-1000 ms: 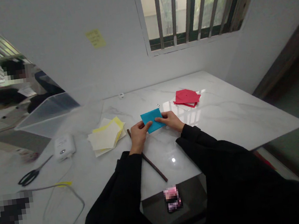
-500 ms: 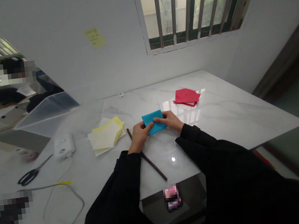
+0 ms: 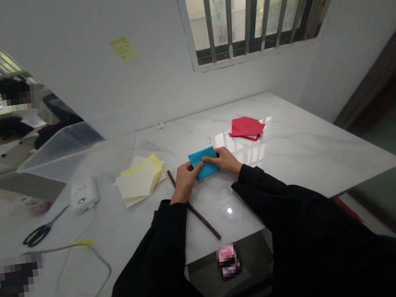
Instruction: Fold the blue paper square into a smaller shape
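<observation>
A folded blue paper [image 3: 203,160] lies on the white marble table [image 3: 293,156] just in front of me. My left hand [image 3: 186,180] pinches its near left corner with thumb and fingers closed on it. On the paper's right side, my right hand [image 3: 224,159] presses down with fingers curled over the edge. Both arms wear black sleeves. A thin dark stick [image 3: 196,213] runs along the table under my left wrist.
A stack of yellow and cream papers [image 3: 140,180] lies to the left, red papers [image 3: 246,128] to the far right. A white device [image 3: 84,195], black scissors [image 3: 38,231], a cable loop [image 3: 83,273] and a clear plastic box [image 3: 61,150] sit at left. Another person is at far left.
My right hand has slid a little leftward over the blue paper and my left thumb has closed further onto its corner; the paper looks slightly narrower.
</observation>
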A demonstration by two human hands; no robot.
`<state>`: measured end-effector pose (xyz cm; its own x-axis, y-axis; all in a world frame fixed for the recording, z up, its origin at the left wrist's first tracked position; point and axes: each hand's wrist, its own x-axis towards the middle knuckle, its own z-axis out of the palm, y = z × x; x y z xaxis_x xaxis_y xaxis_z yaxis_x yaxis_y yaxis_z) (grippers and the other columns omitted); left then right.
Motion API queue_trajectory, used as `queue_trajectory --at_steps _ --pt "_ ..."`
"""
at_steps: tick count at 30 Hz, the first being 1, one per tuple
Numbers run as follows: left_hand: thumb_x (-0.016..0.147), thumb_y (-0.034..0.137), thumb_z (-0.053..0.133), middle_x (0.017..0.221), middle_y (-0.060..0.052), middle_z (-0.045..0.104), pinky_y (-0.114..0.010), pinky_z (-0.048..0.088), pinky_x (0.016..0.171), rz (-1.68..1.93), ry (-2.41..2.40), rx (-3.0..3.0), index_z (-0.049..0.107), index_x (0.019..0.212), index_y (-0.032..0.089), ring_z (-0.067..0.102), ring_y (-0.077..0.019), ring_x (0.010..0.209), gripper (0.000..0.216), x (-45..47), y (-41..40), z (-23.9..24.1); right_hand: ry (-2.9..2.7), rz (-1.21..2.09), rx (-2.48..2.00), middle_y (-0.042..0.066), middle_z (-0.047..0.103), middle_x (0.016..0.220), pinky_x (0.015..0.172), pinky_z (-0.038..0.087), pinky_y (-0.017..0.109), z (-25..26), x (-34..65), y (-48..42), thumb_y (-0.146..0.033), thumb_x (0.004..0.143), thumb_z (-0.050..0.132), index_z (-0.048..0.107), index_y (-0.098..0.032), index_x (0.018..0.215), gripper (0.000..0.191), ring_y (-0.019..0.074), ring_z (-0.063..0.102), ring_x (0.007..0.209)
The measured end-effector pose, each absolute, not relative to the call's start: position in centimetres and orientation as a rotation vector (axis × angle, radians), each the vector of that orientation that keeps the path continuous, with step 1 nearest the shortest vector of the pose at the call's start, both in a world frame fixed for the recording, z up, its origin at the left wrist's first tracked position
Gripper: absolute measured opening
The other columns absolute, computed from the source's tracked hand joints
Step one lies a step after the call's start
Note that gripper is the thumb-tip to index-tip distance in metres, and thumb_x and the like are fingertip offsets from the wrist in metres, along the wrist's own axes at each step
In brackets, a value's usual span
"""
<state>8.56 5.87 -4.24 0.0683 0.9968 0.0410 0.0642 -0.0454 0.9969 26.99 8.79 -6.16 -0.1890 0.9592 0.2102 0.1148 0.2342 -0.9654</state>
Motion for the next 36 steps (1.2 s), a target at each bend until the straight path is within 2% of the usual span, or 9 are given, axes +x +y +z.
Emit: queue_trajectory --at_steps 5,9,14,17,21,25,28,32,36 --pt "0.062 0.058 0.092 0.09 -0.012 0.081 -0.042 0.06 0.083 1.112 1.187 1.36 0.081 0.094 0.013 0.074 -0.0289 0.083 0.057 8.36 5.98 -4.19 -1.503 1.002 -1.013 -0.002 0.045 0.061 0.055 0.031 0.027 -5.78 27.28 8.98 -0.078 0.086 0.06 0.057 -0.019 0.066 0.062 0.0125 0.04 0.061" --pt "0.061 0.057 0.092 0.091 -0.012 0.081 -0.043 0.06 0.082 1.096 1.206 1.364 0.081 0.095 0.013 0.074 -0.0302 0.085 0.057 8.34 5.95 -4.3 -1.464 1.003 -1.041 -0.003 0.034 0.057 0.052 0.028 0.028 -5.58 27.7 9.16 -0.086 0.083 0.056 0.045 -0.021 0.06 0.069 0.0123 0.036 0.058" --pt "0.061 0.056 0.092 0.09 -0.012 0.081 -0.044 0.06 0.084 1.098 1.219 1.36 0.081 0.095 0.014 0.074 -0.0317 0.088 0.055 8.35 5.82 -4.07 -1.368 1.185 -1.0 -0.003 0.044 0.06 0.056 0.038 0.027 -5.83 27.55 9.22 -0.086 0.076 0.063 0.056 -0.019 0.066 0.068 0.0125 0.042 0.059" --pt "0.061 0.056 0.092 0.09 -0.012 0.08 -0.045 0.06 0.087 1.125 1.215 1.344 0.08 0.095 0.013 0.074 -0.0317 0.089 0.056 8.34 5.79 -3.95 -1.347 1.322 -0.959 -0.002 0.05 0.063 0.055 0.038 0.026 -6.04 27.34 9.2 -0.081 0.074 0.071 0.064 -0.017 0.074 0.064 0.0117 0.043 0.059" --pt "0.061 0.057 0.092 0.092 -0.013 0.081 -0.046 0.06 0.09 1.128 1.179 1.329 0.08 0.098 0.012 0.075 -0.032 0.091 0.059 8.42 5.74 -3.81 -1.334 1.341 -0.976 -0.003 0.047 0.059 0.052 0.035 0.025 -6.2 27.26 9.2 -0.078 0.073 0.075 0.061 -0.018 0.067 0.062 0.0106 0.04 0.057" --pt "0.059 0.057 0.093 0.092 -0.013 0.081 -0.046 0.06 0.09 1.125 1.167 1.313 0.08 0.098 0.012 0.075 -0.0325 0.092 0.06 8.58 5.66 -3.56 -1.295 1.33 -0.989 -0.003 0.047 0.057 0.053 0.038 0.026 -6.08 27.29 9.16 -0.078 0.074 0.075 0.058 -0.018 0.064 0.063 0.0112 0.044 0.057" --pt "0.061 0.057 0.093 0.093 -0.013 0.081 -0.046 0.06 0.089 1.141 1.176 1.309 0.08 0.098 0.012 0.075 -0.0319 0.09 0.059 8.52 5.71 -3.64 -1.291 1.379 -0.956 0.001 0.057 0.061 0.056 0.044 0.027 -5.81 27.31 8.92 -0.075 0.076 0.075 0.065 -0.016 0.07 0.06 0.0133 0.052 0.06" --pt "0.064 0.058 0.09 0.095 -0.013 0.081 -0.044 0.06 0.088 1.189 1.175 1.302 0.08 0.101 0.012 0.075 -0.0309 0.091 0.06 8.28 5.98 -4.12 -1.399 1.438 -0.918 0.005 0.07 0.076 0.065 0.049 0.029 -5.41 27.33 8.44 -0.06 0.069 0.087 0.076 -0.014 0.085 0.051 0.0156 0.061 0.069" --pt "0.064 0.061 0.09 0.097 -0.013 0.081 -0.042 0.06 0.088 1.202 1.164 1.287 0.08 0.106 0.011 0.075 -0.0299 0.091 0.065 8.19 6.05 -4.34 -1.462 1.389 -0.942 0.005 0.072 0.077 0.065 0.049 0.028 -5.44 27.3 8.38 -0.057 0.07 0.087 0.078 -0.012 0.085 0.048 0.0168 0.063 0.071"
